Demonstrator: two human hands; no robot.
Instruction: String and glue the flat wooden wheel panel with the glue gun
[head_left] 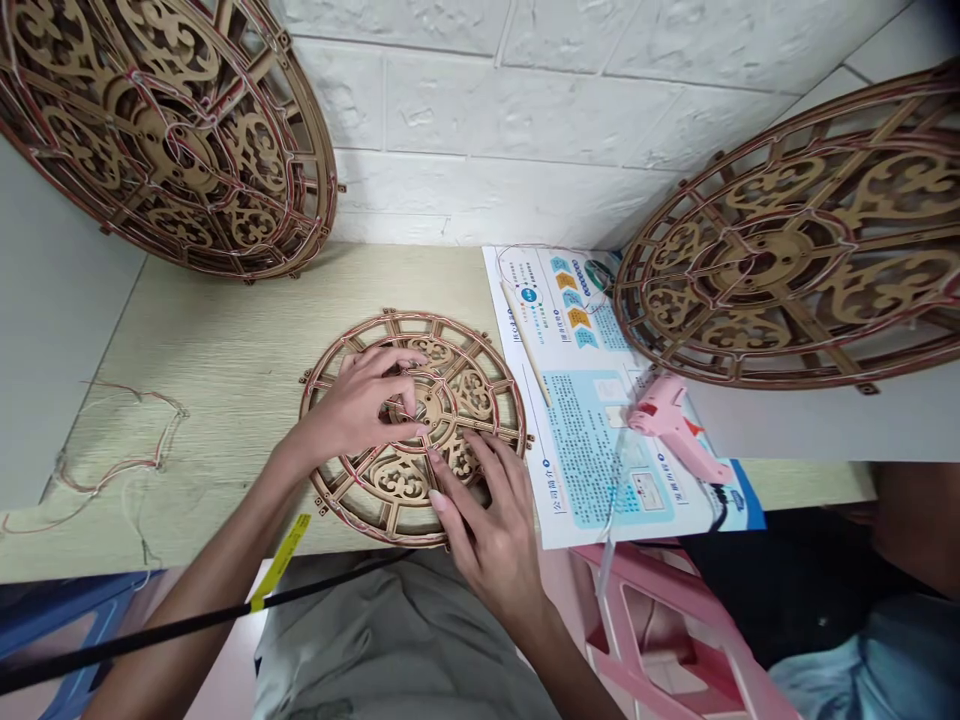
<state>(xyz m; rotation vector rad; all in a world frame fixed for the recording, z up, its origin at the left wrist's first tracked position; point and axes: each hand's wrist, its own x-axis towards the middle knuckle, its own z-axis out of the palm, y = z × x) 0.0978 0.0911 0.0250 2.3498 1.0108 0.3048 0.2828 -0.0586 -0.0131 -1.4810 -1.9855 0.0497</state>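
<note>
Your left hand point(352, 405) lies over the hub of a fretwork wooden disc point(480, 375), its grip curled and the fingertips gathered near the centre; they may be pinching a thin wire, though the fingers hide that. Your right hand point(480, 520) spreads across the lower part of the disc, its grip open, with the fingers pressed on the wood. The disc lies flat on the counter point(225, 420), between your hands, with red-and-white wire point(491, 385) run around its rim. Loose wire point(124, 465) lies on the counter to your left. To the right is a leaflet point(592, 470), with a pink glue gun point(667, 420) on it. A large disc point(172, 130) stands tilted at upper left, and a second large disc point(780, 265) stands tilted at right, near the white brick wall point(525, 100)
</note>
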